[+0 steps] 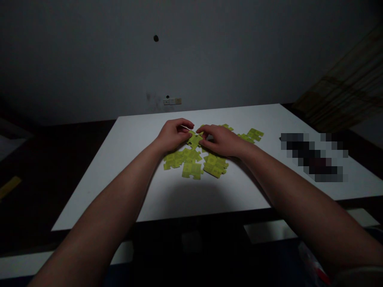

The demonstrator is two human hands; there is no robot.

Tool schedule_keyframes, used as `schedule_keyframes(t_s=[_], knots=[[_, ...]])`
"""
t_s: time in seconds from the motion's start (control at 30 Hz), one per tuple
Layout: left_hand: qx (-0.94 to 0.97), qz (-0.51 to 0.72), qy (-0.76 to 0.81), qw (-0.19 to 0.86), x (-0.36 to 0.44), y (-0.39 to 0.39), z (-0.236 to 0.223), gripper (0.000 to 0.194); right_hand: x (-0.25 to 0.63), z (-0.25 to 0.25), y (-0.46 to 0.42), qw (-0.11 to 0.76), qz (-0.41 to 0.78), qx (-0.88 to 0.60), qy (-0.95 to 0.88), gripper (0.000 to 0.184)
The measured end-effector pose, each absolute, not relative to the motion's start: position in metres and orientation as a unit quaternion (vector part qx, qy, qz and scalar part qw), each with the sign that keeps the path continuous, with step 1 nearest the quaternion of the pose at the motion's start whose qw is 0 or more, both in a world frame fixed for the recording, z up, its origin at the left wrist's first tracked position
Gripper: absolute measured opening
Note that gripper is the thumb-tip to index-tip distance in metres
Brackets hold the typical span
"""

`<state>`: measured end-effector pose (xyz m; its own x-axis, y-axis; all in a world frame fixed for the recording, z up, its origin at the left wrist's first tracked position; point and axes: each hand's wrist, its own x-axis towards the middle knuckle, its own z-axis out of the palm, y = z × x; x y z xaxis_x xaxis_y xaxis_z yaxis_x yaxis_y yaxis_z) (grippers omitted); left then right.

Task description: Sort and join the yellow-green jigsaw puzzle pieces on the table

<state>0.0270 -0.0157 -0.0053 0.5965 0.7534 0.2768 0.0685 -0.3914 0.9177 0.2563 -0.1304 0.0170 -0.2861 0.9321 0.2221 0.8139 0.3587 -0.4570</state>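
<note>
Both hands meet over the middle of a white table, among yellow-green jigsaw puzzle pieces. One puzzle piece is raised between them, tilted towards me. My left hand pinches its left edge with the thumb, fingers curved behind. At the right edge, my right hand grips the same piece, its index finger arched over the top. Nearer to me lie a loose puzzle piece, a small stack of puzzle pieces and an overlapping group of puzzle pieces.
Further puzzle pieces lie beyond my right hand. A dark, pixelated object rests at the table's right side. Behind the table stands a grey wall with a socket strip. A patterned curtain hangs at the right.
</note>
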Motion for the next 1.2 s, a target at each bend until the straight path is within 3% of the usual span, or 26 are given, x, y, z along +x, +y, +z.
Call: schedule_keyframes(t_s=[0.2, 0.6, 0.87, 1.07, 1.2], knots=[[0.746, 0.360, 0.265, 0.494, 0.028, -0.016, -0.004, 0.032, 0.254, 0.021, -0.133, 0.244, 0.130, -0.555, -0.784, 0.028], [0.764, 0.357, 0.273, 0.462, 0.027, -0.017, 0.000, 0.035, 0.255, 0.021, -0.132, 0.303, 0.158, -0.568, -0.749, 0.026], [0.752, 0.395, 0.307, 0.430, 0.026, -0.011, -0.008, 0.018, 0.268, 0.024, -0.126, 0.199, 0.054, -0.692, -0.692, 0.036], [0.755, 0.393, 0.337, 0.401, 0.021, -0.002, -0.013, 0.018, 0.285, 0.021, -0.119, 0.150, -0.015, -0.731, -0.665, 0.039], [0.760, 0.389, 0.334, 0.399, 0.021, -0.001, -0.013, 0.018, 0.294, 0.012, -0.116, 0.125, -0.036, -0.754, -0.644, 0.051]])
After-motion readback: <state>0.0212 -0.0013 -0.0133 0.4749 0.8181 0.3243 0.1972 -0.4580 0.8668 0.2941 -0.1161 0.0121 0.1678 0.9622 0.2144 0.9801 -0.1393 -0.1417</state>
